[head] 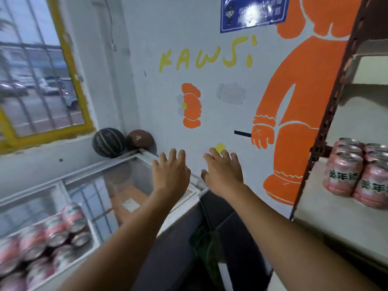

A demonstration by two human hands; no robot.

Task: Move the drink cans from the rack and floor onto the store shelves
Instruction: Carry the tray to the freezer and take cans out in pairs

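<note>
Scanning from eight o'clock, we find pink drink cans [42, 244] packed on the freezer lid [63, 185]: likely rigid, slick, heavy together, best gripped round the sides. Our left hand [170, 175] and right hand [222, 173] spread forward, holding nothing. Wall lettering [205, 57] reads "KAWS"; at three o'clock, shelved cans [357, 177] read "美年达".
</note>
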